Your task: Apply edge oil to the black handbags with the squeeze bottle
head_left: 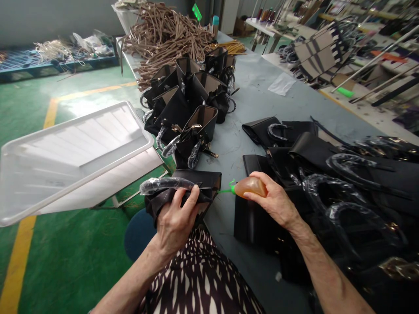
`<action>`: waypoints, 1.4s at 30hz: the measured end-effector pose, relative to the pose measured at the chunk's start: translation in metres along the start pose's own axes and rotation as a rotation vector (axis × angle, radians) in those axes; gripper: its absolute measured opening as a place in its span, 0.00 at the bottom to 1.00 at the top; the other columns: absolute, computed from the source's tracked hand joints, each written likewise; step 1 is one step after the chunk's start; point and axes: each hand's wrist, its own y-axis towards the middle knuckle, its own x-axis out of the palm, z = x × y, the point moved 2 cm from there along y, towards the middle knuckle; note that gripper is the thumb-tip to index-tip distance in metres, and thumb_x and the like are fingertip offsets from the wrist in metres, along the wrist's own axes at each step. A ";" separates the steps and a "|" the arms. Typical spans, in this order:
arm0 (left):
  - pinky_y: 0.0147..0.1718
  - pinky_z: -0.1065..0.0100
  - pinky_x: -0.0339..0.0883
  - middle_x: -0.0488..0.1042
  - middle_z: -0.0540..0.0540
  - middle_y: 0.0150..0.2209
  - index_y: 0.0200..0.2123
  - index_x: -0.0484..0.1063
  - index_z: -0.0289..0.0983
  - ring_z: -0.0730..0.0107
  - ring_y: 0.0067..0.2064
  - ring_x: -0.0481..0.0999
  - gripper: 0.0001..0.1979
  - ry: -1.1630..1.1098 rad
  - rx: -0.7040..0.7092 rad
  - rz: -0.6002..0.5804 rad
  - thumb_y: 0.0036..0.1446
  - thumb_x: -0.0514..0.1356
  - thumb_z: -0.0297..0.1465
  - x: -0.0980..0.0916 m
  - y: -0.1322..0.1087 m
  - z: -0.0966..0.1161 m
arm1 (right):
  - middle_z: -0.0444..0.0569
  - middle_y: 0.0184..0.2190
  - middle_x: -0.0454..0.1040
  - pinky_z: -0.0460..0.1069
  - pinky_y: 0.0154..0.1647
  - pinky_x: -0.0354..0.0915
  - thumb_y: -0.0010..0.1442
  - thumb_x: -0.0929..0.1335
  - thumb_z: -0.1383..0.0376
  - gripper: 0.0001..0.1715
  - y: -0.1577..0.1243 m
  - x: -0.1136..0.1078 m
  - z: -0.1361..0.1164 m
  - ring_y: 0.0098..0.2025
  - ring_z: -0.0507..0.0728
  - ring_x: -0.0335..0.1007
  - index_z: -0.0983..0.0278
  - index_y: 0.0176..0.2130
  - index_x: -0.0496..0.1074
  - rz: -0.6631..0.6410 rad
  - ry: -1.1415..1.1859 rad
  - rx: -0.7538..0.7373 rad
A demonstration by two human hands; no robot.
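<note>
The left hand (178, 218) grasps a black bag (204, 178) near its plastic-wrapped handle (165, 185), at the edge of the grey table (231, 139), while the right hand (278, 203) grips an amber squeeze bottle (251, 187), its green nozzle (225, 191) pointing at the bag's side

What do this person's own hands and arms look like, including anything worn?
The left hand and right hand are ungloved, with no ring or watch visible. The forearms look bare where seen; the dark garment between has pale streaks.
</note>
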 end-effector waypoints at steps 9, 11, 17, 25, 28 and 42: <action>0.33 0.69 0.66 0.74 0.41 0.43 0.50 0.71 0.37 0.67 0.33 0.76 0.16 0.021 -0.010 0.005 0.58 0.60 0.30 -0.001 0.000 0.000 | 0.44 0.39 0.70 0.51 0.38 0.64 0.52 0.73 0.54 0.28 -0.004 0.001 0.007 0.36 0.58 0.67 0.56 0.49 0.65 0.003 0.099 0.074; 0.33 0.69 0.66 0.74 0.41 0.43 0.50 0.70 0.37 0.67 0.33 0.76 0.16 0.020 -0.009 0.003 0.58 0.60 0.30 -0.002 0.000 0.000 | 0.44 0.38 0.70 0.51 0.37 0.64 0.52 0.73 0.54 0.28 -0.005 0.002 0.010 0.35 0.57 0.67 0.56 0.49 0.64 0.012 0.120 0.084; 0.34 0.70 0.66 0.74 0.40 0.43 0.50 0.70 0.36 0.67 0.35 0.77 0.16 -0.004 -0.009 -0.002 0.57 0.60 0.30 -0.002 0.001 0.000 | 0.43 0.37 0.69 0.51 0.36 0.64 0.52 0.73 0.54 0.28 -0.005 0.005 0.014 0.34 0.57 0.67 0.57 0.50 0.64 0.021 0.166 0.100; 0.34 0.71 0.66 0.74 0.41 0.42 0.50 0.70 0.35 0.67 0.36 0.77 0.16 -0.019 -0.020 -0.022 0.57 0.61 0.28 -0.003 0.000 0.001 | 0.43 0.36 0.70 0.51 0.36 0.65 0.51 0.73 0.54 0.29 -0.011 0.010 0.017 0.34 0.57 0.67 0.57 0.50 0.64 -0.003 0.225 0.118; 0.34 0.71 0.66 0.74 0.41 0.43 0.50 0.70 0.36 0.67 0.35 0.77 0.17 -0.007 -0.013 -0.011 0.56 0.61 0.29 -0.003 0.000 0.000 | 0.43 0.36 0.71 0.51 0.36 0.66 0.51 0.73 0.53 0.29 -0.015 0.012 0.019 0.34 0.57 0.68 0.57 0.50 0.64 -0.003 0.248 0.123; 0.34 0.71 0.66 0.74 0.41 0.42 0.50 0.70 0.37 0.68 0.35 0.76 0.16 -0.008 -0.014 -0.019 0.57 0.60 0.28 -0.004 -0.001 0.000 | 0.47 0.43 0.70 0.55 0.45 0.64 0.50 0.73 0.51 0.30 -0.014 0.014 0.018 0.40 0.61 0.69 0.58 0.50 0.66 0.110 0.142 0.104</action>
